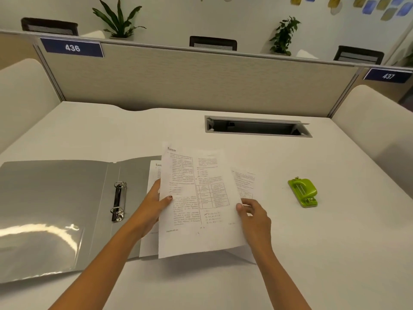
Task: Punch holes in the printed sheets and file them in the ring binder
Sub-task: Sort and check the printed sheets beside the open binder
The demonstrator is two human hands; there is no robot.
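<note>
head view, left to right: grey ring binder lies open on the desk — left hand and right hand grip a printed sheet at its side edges above more sheets — green hole punch sits well right.

lower sheets mostly covered, print perhaps illegible

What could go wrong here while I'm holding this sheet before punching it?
The top sheet is pinched only at its side edges by the left hand and right hand, so it could sag or crease. The other sheets lie skewed beneath it, partly over the open ring binder, and could be nudged further askew. The green hole punch sits off to the right; reaching for it means letting go with one hand.
</note>
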